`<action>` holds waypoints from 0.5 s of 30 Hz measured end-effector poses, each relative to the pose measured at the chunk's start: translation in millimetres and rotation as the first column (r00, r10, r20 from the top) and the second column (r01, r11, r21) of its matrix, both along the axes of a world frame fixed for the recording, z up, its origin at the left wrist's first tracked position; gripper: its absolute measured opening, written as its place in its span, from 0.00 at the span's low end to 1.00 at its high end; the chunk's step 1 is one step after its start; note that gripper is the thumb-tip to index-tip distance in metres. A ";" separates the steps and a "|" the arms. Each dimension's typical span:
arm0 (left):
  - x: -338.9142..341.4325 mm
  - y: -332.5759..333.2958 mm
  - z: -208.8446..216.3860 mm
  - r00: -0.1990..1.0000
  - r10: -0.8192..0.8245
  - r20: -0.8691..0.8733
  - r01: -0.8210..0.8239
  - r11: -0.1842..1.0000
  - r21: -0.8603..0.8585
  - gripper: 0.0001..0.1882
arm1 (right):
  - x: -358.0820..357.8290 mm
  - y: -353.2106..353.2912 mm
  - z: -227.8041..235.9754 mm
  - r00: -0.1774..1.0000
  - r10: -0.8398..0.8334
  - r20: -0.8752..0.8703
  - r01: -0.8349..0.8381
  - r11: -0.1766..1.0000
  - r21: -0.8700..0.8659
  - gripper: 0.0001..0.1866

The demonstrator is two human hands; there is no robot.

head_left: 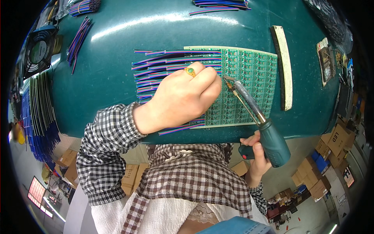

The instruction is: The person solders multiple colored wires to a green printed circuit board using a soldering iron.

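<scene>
A panel of green circuit boards [249, 84] lies on the teal work surface, with rows of thin blue, black, red and green wires [154, 70] along its left part. Over those wires, my left hand [187, 91] is closed, its fingers drawn together at the wire ends. The hand itself hides whatever its fingertips pinch. My right hand [257, 162] grips the handle of a dark green soldering gun [272, 142] with a thin feed tube beside its metal barrel. The gun's tip points up and left, at the panel just right of my left fingers.
A curved white-and-black strip [286, 68] lies right of the panel. Wire bundles [222, 4] sit at the back, with a loose bunch [79, 43] at the left. A black fan [39, 52] stands at the left edge, above many hanging wires [41, 117]. A small worn block [325, 60] lies far right.
</scene>
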State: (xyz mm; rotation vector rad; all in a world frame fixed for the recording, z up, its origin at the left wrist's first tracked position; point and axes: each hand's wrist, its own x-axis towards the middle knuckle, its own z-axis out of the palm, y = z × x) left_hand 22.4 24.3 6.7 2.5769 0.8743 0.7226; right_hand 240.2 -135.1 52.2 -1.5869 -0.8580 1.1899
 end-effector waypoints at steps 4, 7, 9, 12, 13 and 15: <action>0.2 0.3 0.3 1.000 0.002 0.008 -0.002 1.000 0.005 0.16 | 0.2 0.1 0.0 1.000 0.009 0.004 -0.009 1.000 0.001 0.20; 0.2 0.4 0.5 1.000 -0.002 0.002 0.003 1.000 -0.004 0.16 | 0.2 0.1 0.6 1.000 0.013 0.014 -0.013 1.000 0.001 0.19; 0.2 0.5 0.2 1.000 -0.004 0.005 0.004 1.000 -0.003 0.16 | 0.1 0.1 0.6 1.000 0.014 0.022 -0.013 1.000 -0.002 0.19; 0.2 0.4 0.5 1.000 0.001 0.000 -0.001 1.000 0.007 0.16 | -0.1 0.5 0.3 1.000 0.019 0.023 -0.019 1.000 -0.005 0.19; 0.2 0.4 0.5 1.000 0.001 0.000 -0.001 1.000 0.007 0.16 | -0.3 0.2 0.0 1.000 0.015 0.023 -0.015 1.000 0.001 0.19; 0.1 0.4 0.4 1.000 -0.003 0.001 0.003 1.000 0.009 0.16 | -0.3 -0.9 -0.6 1.000 0.009 0.024 -0.010 1.000 0.006 0.19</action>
